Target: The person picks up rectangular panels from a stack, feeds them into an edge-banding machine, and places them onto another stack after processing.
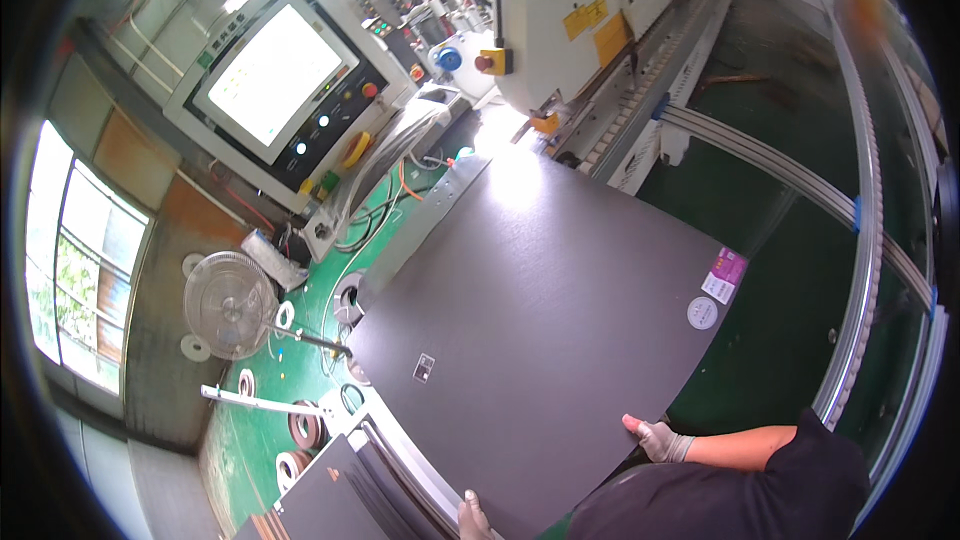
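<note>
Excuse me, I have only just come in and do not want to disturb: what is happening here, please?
A person has both hands at a large dark panel. The right hand holds its right edge, thumb on top; the left hand is at its left edge, partly cut off, so its grip is unclear. The panel's far end lies near a machine; whether they touch is hard to tell. A lit screen stands to the left.

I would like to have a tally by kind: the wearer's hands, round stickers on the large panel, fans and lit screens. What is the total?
Left hand and right hand: 2
Round sticker on panel: 1
Fan: 1
Screen: 1
Total: 5
</note>
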The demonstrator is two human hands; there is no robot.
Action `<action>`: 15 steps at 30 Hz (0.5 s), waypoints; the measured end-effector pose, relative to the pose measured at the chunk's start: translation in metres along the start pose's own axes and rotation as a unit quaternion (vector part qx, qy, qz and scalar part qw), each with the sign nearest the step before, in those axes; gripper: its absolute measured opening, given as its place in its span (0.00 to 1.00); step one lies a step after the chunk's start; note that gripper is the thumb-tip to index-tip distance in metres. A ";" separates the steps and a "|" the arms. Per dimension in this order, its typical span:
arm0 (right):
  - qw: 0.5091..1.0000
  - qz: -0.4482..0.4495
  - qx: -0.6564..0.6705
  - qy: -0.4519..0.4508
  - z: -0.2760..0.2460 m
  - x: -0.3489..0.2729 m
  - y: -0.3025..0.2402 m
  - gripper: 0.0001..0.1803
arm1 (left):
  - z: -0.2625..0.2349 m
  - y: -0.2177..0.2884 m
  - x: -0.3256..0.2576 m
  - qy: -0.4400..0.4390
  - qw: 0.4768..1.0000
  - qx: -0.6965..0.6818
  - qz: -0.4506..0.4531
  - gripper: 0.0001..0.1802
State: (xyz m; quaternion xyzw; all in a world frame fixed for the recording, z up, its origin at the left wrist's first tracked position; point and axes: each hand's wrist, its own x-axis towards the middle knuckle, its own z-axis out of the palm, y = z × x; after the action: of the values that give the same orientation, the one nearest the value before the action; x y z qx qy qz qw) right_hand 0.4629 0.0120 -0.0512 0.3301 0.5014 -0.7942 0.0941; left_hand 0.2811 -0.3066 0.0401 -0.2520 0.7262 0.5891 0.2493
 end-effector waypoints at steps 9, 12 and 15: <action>0.981 -0.067 0.139 0.114 -0.043 0.011 -0.015 0.32 | 0.037 -0.009 0.016 -0.078 0.990 0.111 0.029 0.29; 0.950 -0.097 0.275 0.109 -0.062 0.013 -0.030 0.29 | 0.056 -0.022 0.027 -0.075 0.951 0.236 0.187 0.31; 0.885 -0.115 0.441 0.098 -0.079 0.007 -0.076 0.23 | 0.099 0.001 0.014 -0.094 0.921 0.329 0.188 0.33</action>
State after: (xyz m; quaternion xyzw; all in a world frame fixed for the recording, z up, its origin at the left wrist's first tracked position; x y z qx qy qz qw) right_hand 0.4549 0.1176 -0.0214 0.3533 0.1401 -0.9024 -0.2028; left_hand 0.2766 -0.2103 0.0132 0.0423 0.8861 0.3745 0.2697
